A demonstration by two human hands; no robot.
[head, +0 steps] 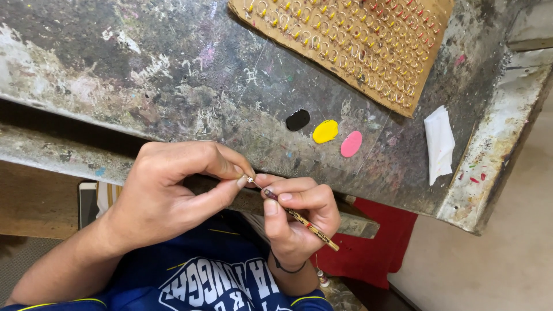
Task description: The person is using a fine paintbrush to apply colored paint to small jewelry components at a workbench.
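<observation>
My left hand (173, 190) pinches a tiny metal piece (250, 179) between thumb and forefinger, just below the table's front edge. My right hand (296, 216) grips a thin patterned brush or pen-like stick (302, 220), its tip touching that piece. Both hands meet in front of my blue shirt. On the table just beyond lie three paint blobs: black (298, 120), yellow (325, 131) and pink (351, 144).
A brown cardboard sheet (345, 40) at the back holds several rows of small metal hooks with yellow and red tips. A folded white tissue (439, 144) lies at the right. The paint-stained table (144, 75) ends at a worn right edge (495, 150). Red cloth (374, 247) hangs below.
</observation>
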